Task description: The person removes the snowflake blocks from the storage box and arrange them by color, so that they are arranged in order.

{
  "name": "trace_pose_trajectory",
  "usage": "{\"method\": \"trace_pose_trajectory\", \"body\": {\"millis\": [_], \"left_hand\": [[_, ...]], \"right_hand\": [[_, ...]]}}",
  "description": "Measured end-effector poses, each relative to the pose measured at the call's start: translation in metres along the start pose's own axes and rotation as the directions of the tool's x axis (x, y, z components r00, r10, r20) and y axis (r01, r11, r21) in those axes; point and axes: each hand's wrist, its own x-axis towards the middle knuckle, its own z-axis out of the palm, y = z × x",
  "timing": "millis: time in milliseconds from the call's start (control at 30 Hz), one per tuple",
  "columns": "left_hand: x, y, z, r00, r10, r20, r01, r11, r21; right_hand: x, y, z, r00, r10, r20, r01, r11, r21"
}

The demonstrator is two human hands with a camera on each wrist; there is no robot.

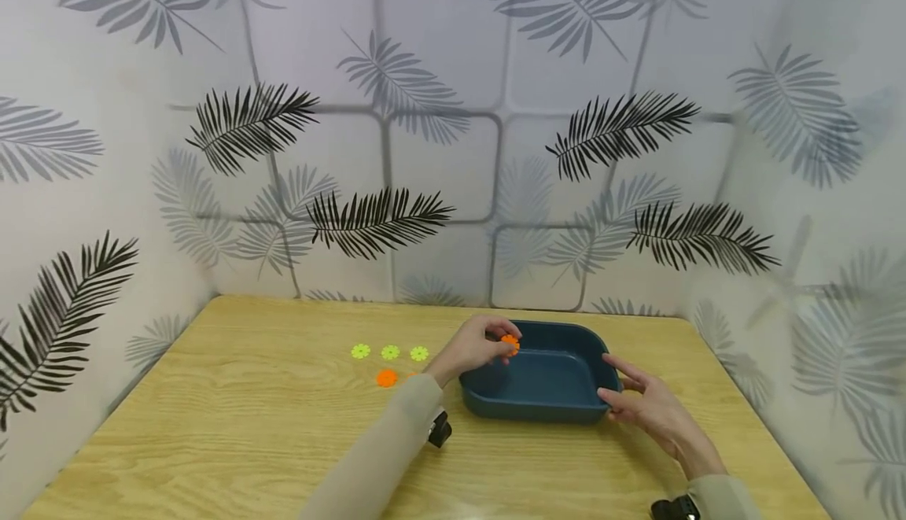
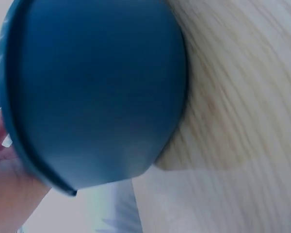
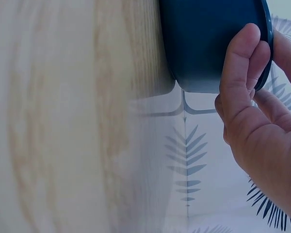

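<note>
My left hand (image 1: 481,344) pinches an orange notched disc (image 1: 510,344) between thumb and fingers, over the left part of a dark blue tray (image 1: 534,410). From the left wrist view, the tray's outer wall (image 2: 102,92) fills much of the picture and covers most of that hand (image 2: 12,194). My right hand (image 1: 647,410) holds the tray's right rim, thumb and index finger over the edge. Seen from the right wrist, other fingertips (image 3: 250,36) press against the outside of the wall.
Left of the tray, several yellow-green notched discs (image 1: 390,352) lie in a row on the wooden table (image 1: 233,410). An orange disc (image 1: 386,378) lies in front of them, with another partly behind the left forearm. A leaf-patterned backdrop (image 1: 439,150) stands behind the table.
</note>
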Motion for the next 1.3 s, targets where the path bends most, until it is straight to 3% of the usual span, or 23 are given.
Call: {"method": "trace_pose_trajectory", "body": {"millis": [267,600,900,1300], "left_hand": [[-0.02,-0.002,-0.023,1.0,0.022,-0.001,-0.022,0.998,-0.051],[-0.046,-0.025,-0.062,0.994,-0.09,-0.057,0.079,0.981,-0.177],[-0.065,-0.039,-0.083,0.987,-0.123,-0.104,0.108,0.983,-0.146],[-0.094,-0.053,-0.125,0.972,-0.178,-0.154,0.156,0.977,-0.143]], "right_hand": [[-0.003,0.001,0.002,1.0,0.016,-0.007,-0.016,1.0,0.01],[0.001,0.002,0.003,1.0,0.021,0.004,-0.021,1.0,0.008],[-0.002,0.005,0.003,1.0,0.01,-0.001,-0.01,1.0,0.022],[0.002,0.002,0.002,1.0,0.013,0.008,-0.013,1.0,0.022]]}}
